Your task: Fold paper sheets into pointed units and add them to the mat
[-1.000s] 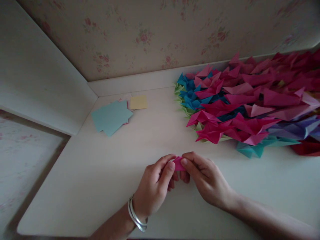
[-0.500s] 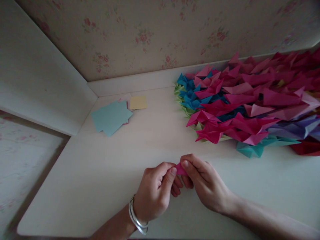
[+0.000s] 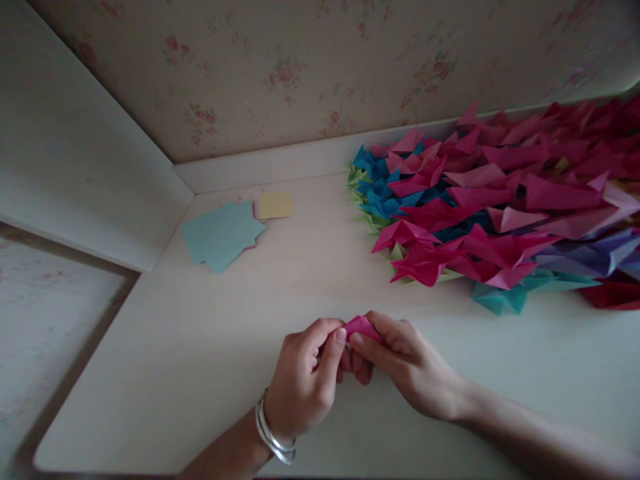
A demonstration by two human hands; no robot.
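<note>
A small folded pink paper (image 3: 363,326) is pinched between my two hands, above the front part of the white table. My left hand (image 3: 307,370), with silver bangles at the wrist, grips its left end between thumb and forefinger. From the right, my right hand (image 3: 413,367) holds the other end, its thumb pressed along the lower edge. The fingers cover much of the paper, so its full shape is hidden. Both hands are closed and near each other, with curled fingertips beneath the paper.
Several folded origami pieces (image 3: 480,200) in pink, blue, green and purple lie heaped at the back right. Light blue paper sheets (image 3: 220,233) and a yellow paper square (image 3: 276,205) rest at the back left. A white panel (image 3: 90,147) stands on the left, beside a flowered wall (image 3: 285,73).
The pink paper has turned in my fingers and more of its upper side shows. My right thumb has slid down and left along it. Things on the table stay put.
</note>
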